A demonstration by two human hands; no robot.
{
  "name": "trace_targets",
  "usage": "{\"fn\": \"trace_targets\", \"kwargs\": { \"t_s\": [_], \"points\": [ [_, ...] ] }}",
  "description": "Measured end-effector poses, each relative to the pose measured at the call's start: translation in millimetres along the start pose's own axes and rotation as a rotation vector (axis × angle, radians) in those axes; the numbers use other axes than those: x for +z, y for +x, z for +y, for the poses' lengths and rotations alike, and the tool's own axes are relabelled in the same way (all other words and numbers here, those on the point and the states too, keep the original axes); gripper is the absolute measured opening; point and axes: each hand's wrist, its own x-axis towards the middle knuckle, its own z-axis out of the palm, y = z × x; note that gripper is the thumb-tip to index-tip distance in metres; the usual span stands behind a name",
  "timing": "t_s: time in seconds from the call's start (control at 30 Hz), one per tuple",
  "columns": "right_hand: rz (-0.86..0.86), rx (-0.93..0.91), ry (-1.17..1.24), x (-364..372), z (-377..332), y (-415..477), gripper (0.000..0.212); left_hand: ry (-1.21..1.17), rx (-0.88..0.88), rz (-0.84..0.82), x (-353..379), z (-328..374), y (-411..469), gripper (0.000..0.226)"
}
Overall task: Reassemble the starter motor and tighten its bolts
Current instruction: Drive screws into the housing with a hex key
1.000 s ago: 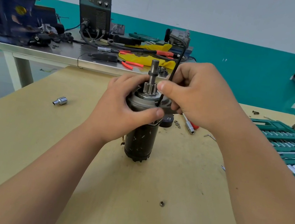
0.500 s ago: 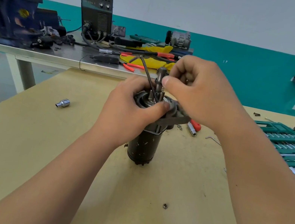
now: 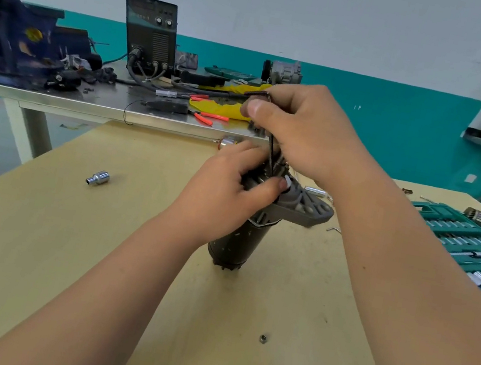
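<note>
The starter motor (image 3: 241,243) stands tilted on its end on the wooden table (image 3: 60,247), black body below and grey flanged housing (image 3: 305,208) on top. My left hand (image 3: 227,193) grips the top of the motor, thumb on the housing. My right hand (image 3: 300,128) pinches a black L-shaped hex key (image 3: 270,150) whose long leg points down into the top of the motor. The motor's shaft is hidden behind my hands.
A loose socket (image 3: 98,178) lies on the table at left and a small nut (image 3: 262,338) lies near me. A green socket set case (image 3: 474,252) sits at right. A metal bench (image 3: 111,105) behind carries a welder, a vise, pliers and cables.
The motor has tilted further to the right. My right hand has risen and turned the hex key from leaning left to nearly upright.
</note>
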Motion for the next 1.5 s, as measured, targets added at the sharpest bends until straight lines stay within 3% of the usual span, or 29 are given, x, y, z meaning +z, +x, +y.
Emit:
{"fn": "trace_targets", "kwargs": {
  "t_s": [0.17,0.33,0.5,0.63,0.77,0.87,0.93,1.03,1.1,1.33,1.47,1.5],
  "points": [
    [0.135,-0.019,-0.037,-3,13,-11,0.028,-0.159,-0.086,0.098,4,-8,4,0.041],
    [0.038,-0.05,-0.214,-3,12,-13,0.029,-0.267,-0.064,0.195,1,-22,-2,0.02],
    [0.004,-0.069,-0.077,2,4,-11,0.03,-0.328,-0.07,0.235,-1,-29,-6,0.012],
    [0.101,-0.068,-0.024,13,10,-13,0.023,-0.32,-0.072,0.283,4,-26,-7,0.011],
    [0.23,-0.048,0.017,20,17,-17,0.028,-0.307,-0.068,0.321,7,-20,-6,0.019],
    [0.277,-0.072,0.011,26,20,-16,0.033,-0.315,-0.073,0.312,7,-20,-6,0.013],
    [0.252,-0.078,0.052,27,21,-15,0.029,-0.302,-0.085,0.296,6,-21,-7,0.015],
    [0.079,-0.068,0.28,21,22,-15,0.009,-0.267,-0.085,0.282,4,-21,-8,0.019],
    [0.017,-0.068,0.354,17,24,-16,0.011,-0.26,-0.082,0.265,3,-21,-9,0.019],
    [0.189,-0.024,0.283,25,28,-13,0.03,-0.316,-0.096,0.252,1,-19,-8,0.002],
    [0.042,-0.017,0.424,20,29,-13,0.006,-0.314,-0.123,0.248,0,-19,-9,0.012],
    [0.015,-0.018,0.457,19,30,-13,0.01,-0.312,-0.126,0.251,0,-19,-10,0.013]
  ]
}}
